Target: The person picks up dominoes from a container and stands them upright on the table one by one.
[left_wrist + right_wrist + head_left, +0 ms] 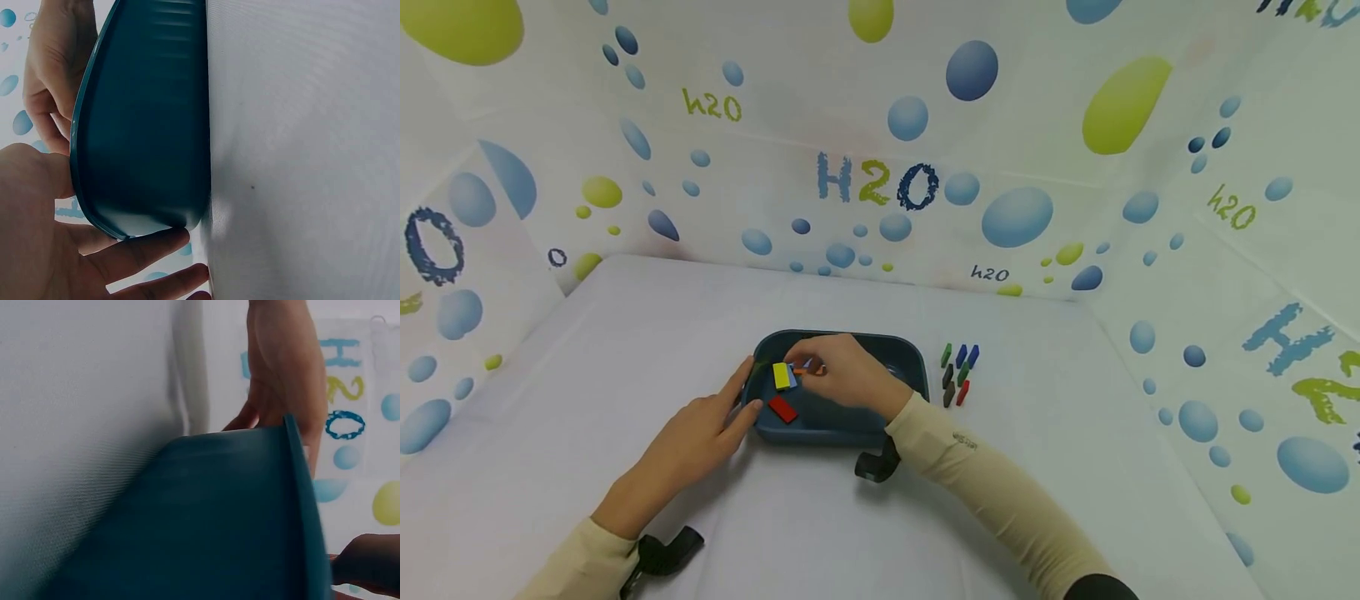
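Observation:
A dark teal plastic tray (838,437) with raised walls stands on the white cloth. My left hand (696,433) rests against its left end, thumb at the near corner and fairly straight fingers along the outside wall, as the left wrist view shows. Over the tray, my right hand (853,375) reaches in from the right and pinches an orange domino (801,371) with its fingertips. Just left of those fingertips lies a yellow domino (782,377), overlapping a blue domino (792,379). Nearer the front-left corner is a red domino (783,408). The right hand covers part of the tray floor.
Right of the tray, several dominoes stand upright in two columns, among them a green domino (946,355), a blue domino (973,356) and a red domino (962,392). A patterned curtain (760,200) closes off the back and both sides. Black wrist cameras hang below both forearms.

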The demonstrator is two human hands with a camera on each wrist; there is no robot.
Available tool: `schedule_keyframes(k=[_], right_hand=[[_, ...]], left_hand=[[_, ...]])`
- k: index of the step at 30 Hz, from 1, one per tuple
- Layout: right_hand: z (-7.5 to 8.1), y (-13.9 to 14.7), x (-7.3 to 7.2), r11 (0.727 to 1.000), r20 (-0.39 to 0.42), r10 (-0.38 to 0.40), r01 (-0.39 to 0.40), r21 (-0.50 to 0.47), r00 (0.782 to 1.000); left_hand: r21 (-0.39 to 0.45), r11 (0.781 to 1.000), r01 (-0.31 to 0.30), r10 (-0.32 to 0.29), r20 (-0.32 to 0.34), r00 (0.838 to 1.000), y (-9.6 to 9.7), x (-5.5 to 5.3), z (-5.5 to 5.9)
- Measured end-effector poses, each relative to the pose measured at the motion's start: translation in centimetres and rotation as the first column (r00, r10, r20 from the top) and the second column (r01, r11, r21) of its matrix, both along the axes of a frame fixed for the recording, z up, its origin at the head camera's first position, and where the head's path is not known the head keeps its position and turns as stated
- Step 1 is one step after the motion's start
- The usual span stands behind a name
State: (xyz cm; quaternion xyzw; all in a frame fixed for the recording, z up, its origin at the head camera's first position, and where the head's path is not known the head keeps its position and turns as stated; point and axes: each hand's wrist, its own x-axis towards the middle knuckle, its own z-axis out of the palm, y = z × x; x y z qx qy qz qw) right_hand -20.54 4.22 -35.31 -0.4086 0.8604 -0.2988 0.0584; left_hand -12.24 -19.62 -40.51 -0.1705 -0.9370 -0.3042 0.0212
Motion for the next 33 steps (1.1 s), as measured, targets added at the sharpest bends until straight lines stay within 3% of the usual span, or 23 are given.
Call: schedule_keyframes(k=[14,24,33], right_hand=[[-1.2,-2.9,0.6,0.974,0.031,-0.055,0.047,0.22,0.998],[-2.8,-5.2,1.1,0.913,-0.051,-0.1,0.112,0.393,0.994],[-4.0,-5.7,1.2,0.897,-0.103,-0.107,0.141,0.419,0.989]], left_hand=[[-0.024,1.0,-0.017,0.017,-0.001,1.0,-0.1,0.3,-0.3],[-0.02,1.0,-0.011,0.011,-0.02,1.0,-0.2,0.5,-0.8],[-0.021,1.0,-0.014,0.013,-0.037,0.999,-0.2,0.5,-1.1]])
